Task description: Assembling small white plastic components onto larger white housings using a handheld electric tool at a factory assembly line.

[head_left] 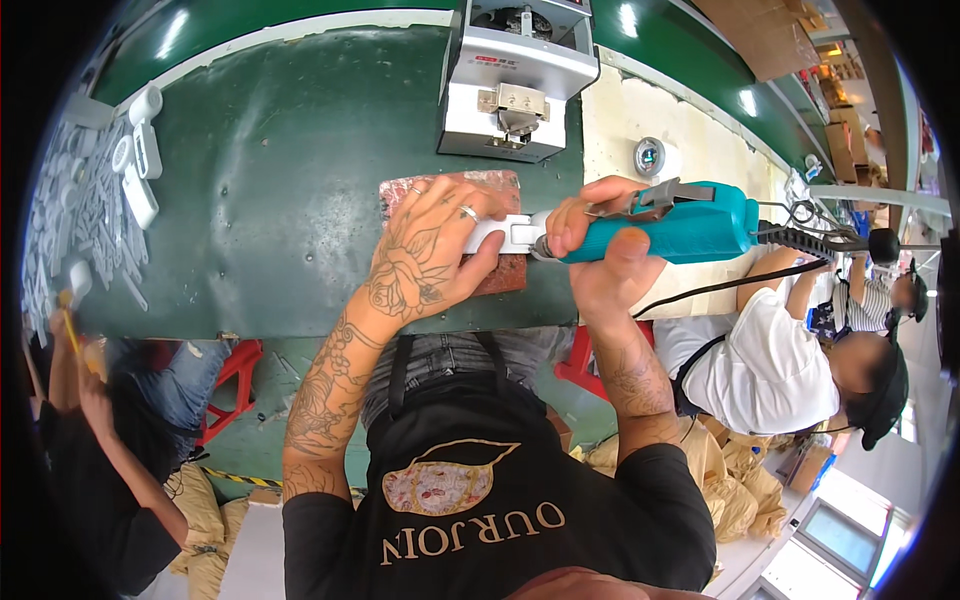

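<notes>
My tattooed left hand point(425, 245), with rings on its fingers, closes around a white plastic part point(517, 233) and holds it down on a worn reddish-brown pad point(508, 278). Much of the part is hidden under the fingers. My right hand point(612, 255) grips a teal electric screwdriver point(680, 228) lying almost level. Its tip points left and meets the right end of the white part; the exact contact point is covered by my fingers. A metal lever runs along the tool's upper side, and a black cord leaves its right end.
A grey-white machine point(515, 95), apparently a screw feeder, stands beyond the pad on the green table point(290, 200). A round white piece point(655, 157) sits to the right. Several white parts point(141, 195) and a pile of slim pieces point(90, 215) lie far left. Co-workers sit on both sides.
</notes>
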Demonstrator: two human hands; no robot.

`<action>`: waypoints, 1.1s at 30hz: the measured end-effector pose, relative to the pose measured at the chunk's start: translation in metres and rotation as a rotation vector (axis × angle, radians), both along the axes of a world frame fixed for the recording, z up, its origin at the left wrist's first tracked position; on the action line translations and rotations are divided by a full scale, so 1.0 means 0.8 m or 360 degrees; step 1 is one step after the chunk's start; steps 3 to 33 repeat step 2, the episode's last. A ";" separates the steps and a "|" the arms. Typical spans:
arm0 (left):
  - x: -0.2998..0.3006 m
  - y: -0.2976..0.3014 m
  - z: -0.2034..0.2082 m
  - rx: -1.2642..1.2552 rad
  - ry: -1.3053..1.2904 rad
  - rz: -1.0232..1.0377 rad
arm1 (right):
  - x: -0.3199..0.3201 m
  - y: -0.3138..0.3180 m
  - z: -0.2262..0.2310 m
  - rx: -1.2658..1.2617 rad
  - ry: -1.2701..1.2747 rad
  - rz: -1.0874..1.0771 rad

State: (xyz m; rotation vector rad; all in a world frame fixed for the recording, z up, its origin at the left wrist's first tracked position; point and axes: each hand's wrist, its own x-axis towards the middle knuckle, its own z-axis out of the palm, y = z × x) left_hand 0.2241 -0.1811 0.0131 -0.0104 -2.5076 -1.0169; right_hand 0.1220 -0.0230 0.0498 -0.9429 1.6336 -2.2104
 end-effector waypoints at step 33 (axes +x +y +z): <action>-0.001 0.001 0.000 -0.0027 0.0004 -0.0005 | 0.002 0.000 -0.002 0.0031 -0.0023 0.0026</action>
